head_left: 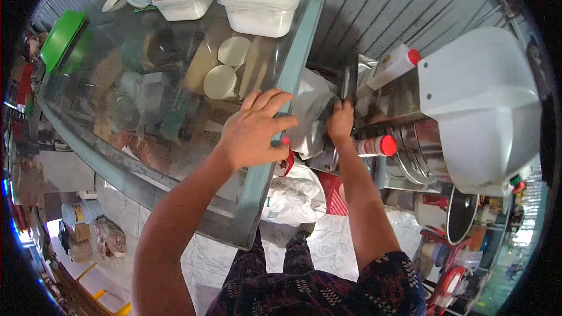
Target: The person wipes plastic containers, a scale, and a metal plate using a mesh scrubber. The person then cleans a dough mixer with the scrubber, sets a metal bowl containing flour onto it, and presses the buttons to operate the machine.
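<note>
My left hand (257,131) rests palm down on the edge of a glass-topped case (280,93), fingers spread and holding nothing. My right hand (341,123) reaches into the narrow gap on the case's right. Its fingers are curled, and a thin, long, dark-and-silver object (346,82) rises just above them. Whether that hand grips it is hard to make out. A grey-white plastic bag (310,114) bulges between my hands. Close to my right wrist lies a bottle with a red cap (386,145).
White lidded tubs (260,20) and a green basin (61,41) stand on the glass. To the right are another red-capped bottle (395,67), a large white appliance cover (483,111) and a pot lid (461,215). A white bag (295,196) sits below, near my feet.
</note>
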`<control>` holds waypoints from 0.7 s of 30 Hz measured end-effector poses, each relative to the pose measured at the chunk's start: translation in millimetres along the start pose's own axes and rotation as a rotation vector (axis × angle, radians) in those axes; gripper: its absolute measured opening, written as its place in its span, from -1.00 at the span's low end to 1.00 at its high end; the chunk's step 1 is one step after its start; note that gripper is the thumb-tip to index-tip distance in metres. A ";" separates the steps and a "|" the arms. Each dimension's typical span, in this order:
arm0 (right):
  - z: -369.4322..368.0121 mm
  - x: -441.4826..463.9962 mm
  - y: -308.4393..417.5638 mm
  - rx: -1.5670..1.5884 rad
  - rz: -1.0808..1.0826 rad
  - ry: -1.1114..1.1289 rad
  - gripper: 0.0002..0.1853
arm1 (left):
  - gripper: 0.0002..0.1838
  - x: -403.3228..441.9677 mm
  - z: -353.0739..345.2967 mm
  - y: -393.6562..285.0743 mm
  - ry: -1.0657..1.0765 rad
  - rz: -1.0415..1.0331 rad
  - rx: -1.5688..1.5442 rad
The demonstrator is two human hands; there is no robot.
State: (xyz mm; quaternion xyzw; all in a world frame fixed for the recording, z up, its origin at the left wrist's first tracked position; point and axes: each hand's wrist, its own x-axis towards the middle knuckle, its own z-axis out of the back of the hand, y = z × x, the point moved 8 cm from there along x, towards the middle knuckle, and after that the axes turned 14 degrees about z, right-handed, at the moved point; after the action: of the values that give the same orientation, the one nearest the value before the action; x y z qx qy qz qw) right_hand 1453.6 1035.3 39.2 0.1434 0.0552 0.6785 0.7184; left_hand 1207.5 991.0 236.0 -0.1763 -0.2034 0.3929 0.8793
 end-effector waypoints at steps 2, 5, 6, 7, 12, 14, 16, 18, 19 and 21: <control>-10.3 35.6 -16.7 -0.141 0.114 -0.181 -0.59 | -0.55 2.2 0.0 0.5 -0.002 0.014 0.025; 2.4 78.8 -17.7 -0.281 0.132 -0.160 -0.60 | -0.54 5.2 0.5 -0.4 0.016 0.032 -0.013; -14.2 98.4 -33.3 -0.270 0.138 -0.153 -0.60 | -0.53 6.5 0.7 -1.3 0.022 0.039 -0.010; -30.4 118.1 -52.8 -0.355 0.216 -0.278 -0.63 | -0.53 7.6 0.1 -1.4 0.027 0.045 -0.007; -42.2 167.9 -71.2 -0.404 0.281 -0.068 -0.81 | -0.52 9.1 -6.2 3.0 0.039 0.079 0.006; -31.3 162.9 -58.0 -0.441 0.267 -0.038 -0.83 | -0.52 9.7 -7.7 2.4 0.049 0.074 0.013; -30.1 144.5 -44.3 -0.486 0.248 0.000 -0.84 | -0.52 9.4 -5.9 0.8 0.040 0.060 0.018; -16.6 117.4 -30.3 -0.482 0.261 -0.252 -0.86 | -0.53 6.5 -4.0 0.6 0.032 0.046 0.009; -16.6 102.5 -26.4 -0.493 0.256 -0.253 -0.86 | -0.54 5.5 -2.7 -0.2 0.022 0.030 0.002; -8.4 62.5 -12.5 -0.342 0.345 -0.340 -0.83 | -0.55 2.1 -2.3 0.7 0.002 0.006 -0.016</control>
State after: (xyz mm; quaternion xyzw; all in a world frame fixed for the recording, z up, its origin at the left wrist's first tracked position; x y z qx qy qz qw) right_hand 1467.9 1097.9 34.9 0.1393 -0.2063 0.7563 0.6051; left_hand 1209.4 992.6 234.2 -0.1843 -0.2050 0.3939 0.8768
